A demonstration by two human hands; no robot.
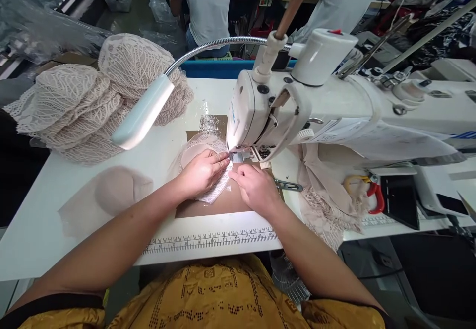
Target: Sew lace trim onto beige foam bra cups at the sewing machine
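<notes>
My left hand (203, 172) lies on a lace-covered bra cup (201, 151), its fingers pressed together on the lace edge right at the needle of the white sewing machine (297, 105). My right hand (255, 185) rests beside it on the white lace strip (217, 192), fingers curled and pressing the fabric down just in front of the presser foot. Both hands touch the same piece.
A stack of lace cups (85, 105) sits at the far left, and a single plain cup (119, 187) lies nearer. A gooseneck lamp (143, 113) hangs over the table. Beige lace (327, 195) and red-handled scissors (372, 192) lie to the right. People in white shirts stand behind.
</notes>
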